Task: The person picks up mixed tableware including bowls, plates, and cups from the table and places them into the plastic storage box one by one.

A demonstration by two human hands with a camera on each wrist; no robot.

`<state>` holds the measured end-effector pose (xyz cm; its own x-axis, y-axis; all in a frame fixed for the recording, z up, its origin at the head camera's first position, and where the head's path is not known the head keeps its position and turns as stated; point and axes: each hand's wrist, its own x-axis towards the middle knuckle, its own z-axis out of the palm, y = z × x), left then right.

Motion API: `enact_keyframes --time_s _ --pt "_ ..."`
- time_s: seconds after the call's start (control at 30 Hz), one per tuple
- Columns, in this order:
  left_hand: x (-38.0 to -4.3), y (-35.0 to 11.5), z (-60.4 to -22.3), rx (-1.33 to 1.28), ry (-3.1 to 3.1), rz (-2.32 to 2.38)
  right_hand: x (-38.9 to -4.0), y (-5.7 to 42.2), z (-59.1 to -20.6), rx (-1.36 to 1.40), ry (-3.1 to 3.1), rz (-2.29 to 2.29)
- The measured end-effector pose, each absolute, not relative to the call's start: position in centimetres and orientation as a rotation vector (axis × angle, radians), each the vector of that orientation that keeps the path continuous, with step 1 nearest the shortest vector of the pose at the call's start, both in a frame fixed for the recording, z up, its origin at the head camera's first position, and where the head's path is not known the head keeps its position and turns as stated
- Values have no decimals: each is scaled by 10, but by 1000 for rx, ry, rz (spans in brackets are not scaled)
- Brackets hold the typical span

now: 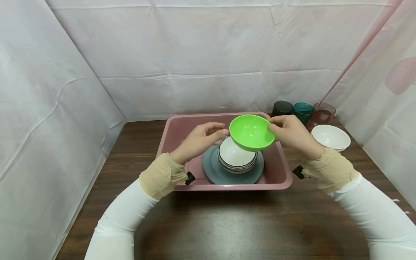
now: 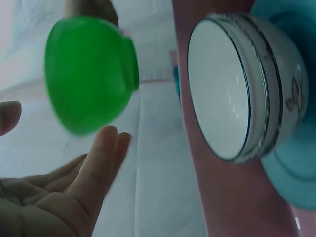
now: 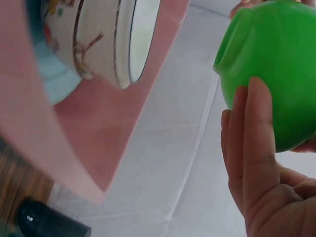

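A bright green bowl (image 1: 251, 131) is held up above the pink basin by my right hand (image 1: 290, 131). The right thumb is at the rim, and the fingers lie along the outside wall (image 3: 259, 123). On the other side my left hand (image 1: 203, 141) hovers with fingers spread, a small gap short of the bowl in the left wrist view. Below it, white bowls (image 1: 236, 153) with dark rims and a flower pattern (image 2: 291, 98) are stacked on a blue-grey plate (image 1: 212, 169), inside the pink basin (image 1: 234, 187).
Right of the basin stand a black cup (image 1: 282, 107), a teal cup (image 1: 303, 110) and a reddish clear cup (image 1: 321, 112). White bowls (image 1: 331, 137) sit in front of them. White sheeting (image 1: 195, 54) surrounds the dark wooden table (image 1: 227, 224).
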<state>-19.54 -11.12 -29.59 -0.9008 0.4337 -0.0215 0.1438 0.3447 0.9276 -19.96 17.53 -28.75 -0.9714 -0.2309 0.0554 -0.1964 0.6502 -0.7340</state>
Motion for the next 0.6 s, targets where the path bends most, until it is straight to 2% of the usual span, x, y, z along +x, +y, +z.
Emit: enact_keyframes --time_s 0.23,0.6 --pt "-198 -92 -296 485 2313 1532 -194 163 -286 -398 2785 -1235" --pt "-208 -88 -296 459 2314 1501 -186 157 -284 -398 2787 -1214"
